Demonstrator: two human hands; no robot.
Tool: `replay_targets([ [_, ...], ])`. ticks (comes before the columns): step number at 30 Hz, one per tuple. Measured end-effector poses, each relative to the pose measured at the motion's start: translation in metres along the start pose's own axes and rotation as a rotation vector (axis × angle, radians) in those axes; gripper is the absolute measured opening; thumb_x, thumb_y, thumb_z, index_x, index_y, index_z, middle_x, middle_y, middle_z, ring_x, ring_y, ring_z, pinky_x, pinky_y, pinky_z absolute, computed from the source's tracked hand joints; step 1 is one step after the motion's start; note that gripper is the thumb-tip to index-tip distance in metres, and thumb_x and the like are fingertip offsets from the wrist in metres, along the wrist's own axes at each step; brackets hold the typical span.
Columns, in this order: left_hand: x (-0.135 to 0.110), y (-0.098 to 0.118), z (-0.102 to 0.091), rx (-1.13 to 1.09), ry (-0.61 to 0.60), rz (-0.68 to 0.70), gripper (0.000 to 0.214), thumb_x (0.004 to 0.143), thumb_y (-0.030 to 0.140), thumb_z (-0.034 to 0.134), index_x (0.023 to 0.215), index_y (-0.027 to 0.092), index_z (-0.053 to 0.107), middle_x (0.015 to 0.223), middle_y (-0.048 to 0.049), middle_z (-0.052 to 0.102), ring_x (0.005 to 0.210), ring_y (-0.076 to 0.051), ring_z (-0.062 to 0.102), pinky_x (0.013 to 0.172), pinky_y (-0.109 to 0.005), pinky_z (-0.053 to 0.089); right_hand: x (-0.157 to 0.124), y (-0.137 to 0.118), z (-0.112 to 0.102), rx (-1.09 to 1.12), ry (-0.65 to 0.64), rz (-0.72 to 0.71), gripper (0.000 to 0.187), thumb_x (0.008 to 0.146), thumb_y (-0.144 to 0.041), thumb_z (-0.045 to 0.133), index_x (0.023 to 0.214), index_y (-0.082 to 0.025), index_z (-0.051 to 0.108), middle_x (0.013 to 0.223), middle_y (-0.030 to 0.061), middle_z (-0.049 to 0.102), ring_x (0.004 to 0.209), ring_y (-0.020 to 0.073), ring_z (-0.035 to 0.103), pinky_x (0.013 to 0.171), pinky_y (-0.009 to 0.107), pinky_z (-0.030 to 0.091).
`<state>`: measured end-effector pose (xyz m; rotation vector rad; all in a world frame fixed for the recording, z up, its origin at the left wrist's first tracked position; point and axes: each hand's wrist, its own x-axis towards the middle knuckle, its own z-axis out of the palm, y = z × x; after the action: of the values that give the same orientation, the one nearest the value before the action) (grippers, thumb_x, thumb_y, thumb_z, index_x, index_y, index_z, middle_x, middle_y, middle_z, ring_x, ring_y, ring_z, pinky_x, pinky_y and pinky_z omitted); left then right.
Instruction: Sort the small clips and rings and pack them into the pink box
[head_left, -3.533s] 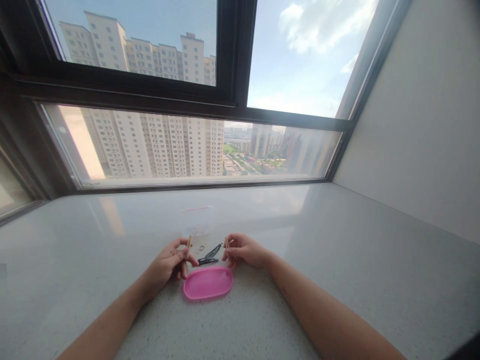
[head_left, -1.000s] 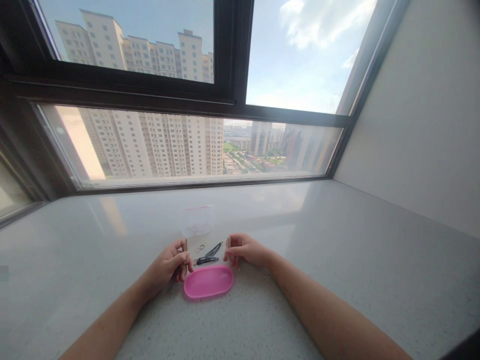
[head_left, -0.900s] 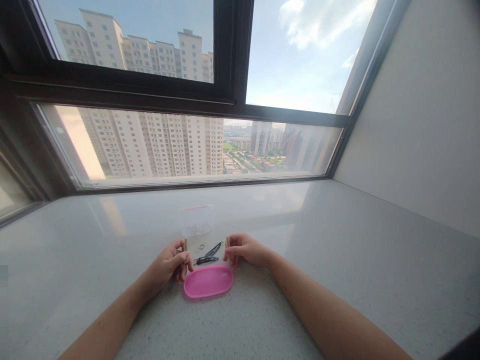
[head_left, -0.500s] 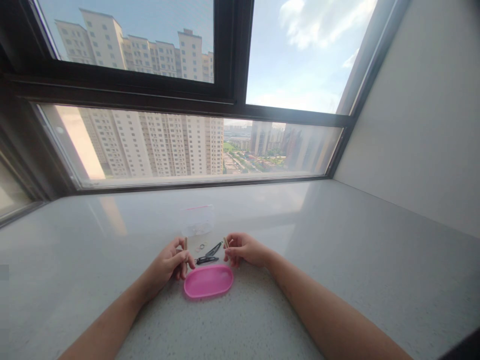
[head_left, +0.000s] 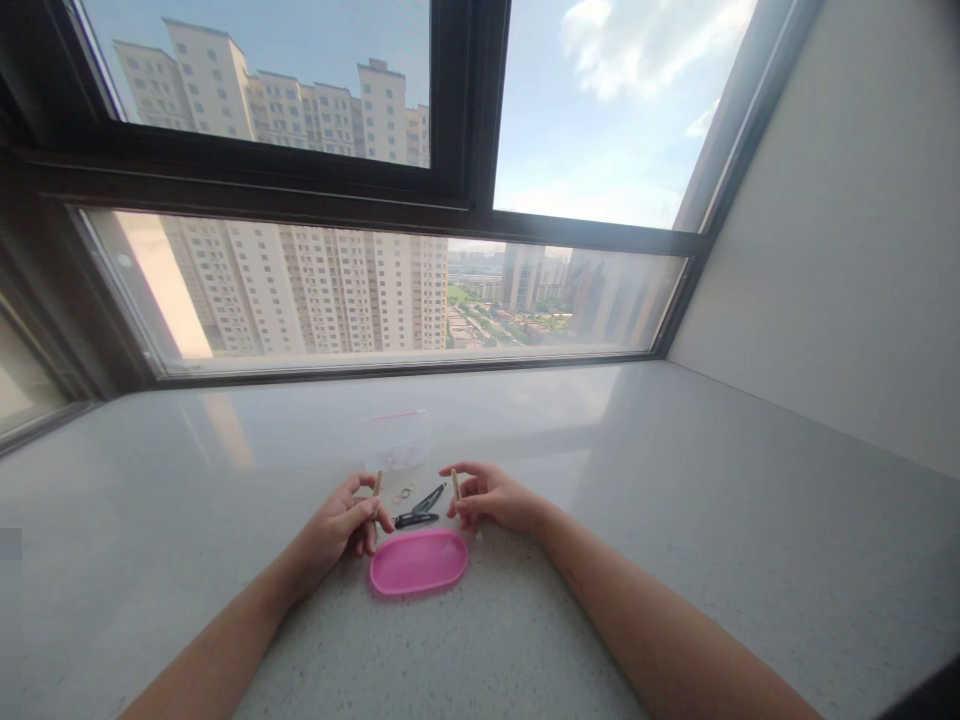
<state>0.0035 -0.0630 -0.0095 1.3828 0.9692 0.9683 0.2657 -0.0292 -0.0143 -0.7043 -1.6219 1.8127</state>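
My left hand [head_left: 346, 522] is closed on a slim tan stick-like piece [head_left: 377, 484], which stands up from between thumb and fingers. Opposite it, my right hand [head_left: 487, 497] grips a similar slim tan piece [head_left: 454, 484] in a pinch, its index finger stretched out above. Their exact kind is too small to make out. Between the hands lie black snap hair clips [head_left: 417, 519], crossing or close together on the pale counter. Just behind them are a few thin small hair ties [head_left: 406, 493]. A pink oval tray [head_left: 418, 564] sits nearest me, close to my left fingertips.
A clear zip bag with a pink seal [head_left: 396, 440] lies flat behind the hair ties. The speckled pale counter [head_left: 675, 520] reaches back to a dark-framed window [head_left: 405, 375]. On the right rises a plain wall [head_left: 840, 260].
Both tan pieces have tilted slightly in my fingers. My right index finger has stretched out to the left, off the piece. The clips, hair ties, bag and tray stay put.
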Motion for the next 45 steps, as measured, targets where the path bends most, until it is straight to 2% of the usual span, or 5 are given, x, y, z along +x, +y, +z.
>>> replay_targets([
  [8,0.000,0.003,0.002,-0.026,0.025,-0.005,0.054,0.076,0.038,0.056,0.118,0.020,0.028,0.065,-0.0002,0.067,0.037,-0.010,0.053,0.035,-0.017,0.034,0.000,0.003,-0.003,0.023,-0.043,-0.037,0.076,0.064,-0.023,0.074,0.130,-0.021,0.036,0.080,0.0034,0.064,0.060,0.0119,0.060,0.055,0.025,0.049],
  [16,-0.002,0.005,0.002,-0.019,0.001,0.022,0.054,0.082,0.036,0.051,0.128,0.022,0.025,0.069,-0.0023,0.069,0.039,-0.010,0.055,0.036,-0.017,0.035,-0.001,0.001,-0.001,0.029,-0.027,-0.035,0.077,0.065,-0.024,0.074,0.131,-0.022,0.034,0.080,0.0028,0.063,0.058,0.0111,0.059,0.054,0.024,0.048],
  [31,-0.003,0.011,0.004,-0.035,0.015,-0.007,0.071,0.075,0.045,0.060,0.130,0.020,0.024,0.065,-0.0029,0.069,0.048,-0.016,0.063,0.046,-0.022,0.044,-0.001,0.000,0.001,0.011,-0.029,-0.050,0.074,0.066,-0.028,0.074,0.129,-0.022,0.036,0.080,0.0029,0.063,0.066,0.0136,0.062,0.062,0.028,0.049],
  [37,-0.006,0.014,0.006,-0.028,0.029,-0.055,0.071,0.072,0.044,0.064,0.127,0.020,0.026,0.073,-0.0052,0.070,0.062,-0.021,0.067,0.058,-0.030,0.050,-0.001,0.000,0.001,0.023,-0.030,-0.049,0.074,0.065,-0.028,0.075,0.128,-0.022,0.037,0.082,0.0035,0.063,0.069,0.0151,0.063,0.062,0.028,0.050],
  [45,-0.006,0.014,0.003,0.025,0.059,-0.011,0.063,0.072,0.042,0.064,0.124,0.019,0.036,0.077,-0.0079,0.071,0.060,-0.018,0.063,0.050,-0.022,0.040,-0.003,0.000,0.003,0.024,-0.034,-0.054,0.072,0.062,-0.024,0.076,0.124,-0.022,0.040,0.083,0.0033,0.062,0.067,0.0141,0.063,0.061,0.028,0.051],
])
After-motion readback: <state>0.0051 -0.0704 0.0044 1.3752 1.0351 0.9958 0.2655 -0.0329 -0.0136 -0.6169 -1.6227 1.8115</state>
